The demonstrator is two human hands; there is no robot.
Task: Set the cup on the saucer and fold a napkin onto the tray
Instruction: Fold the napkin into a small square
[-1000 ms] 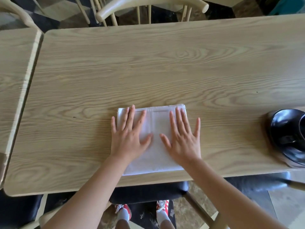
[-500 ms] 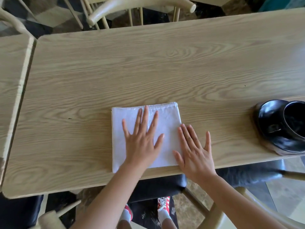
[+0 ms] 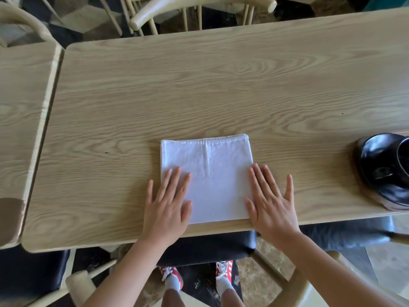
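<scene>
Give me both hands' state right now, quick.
Left hand: open, flat on the napkin's left edge.
Right hand: open, flat at the napkin's right edge.

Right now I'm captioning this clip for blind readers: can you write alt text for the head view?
Two open hands, left hand and right hand, press flat on the side edges of a folded white napkin lying at the near edge of a wooden table. A black cup sits at the far right.

At the right edge we lose most of a glossy black cup (image 3: pixel 398 165) and its saucer (image 3: pixel 376 173); our hands hide the near corners of the white napkin (image 3: pixel 208 173).
</scene>
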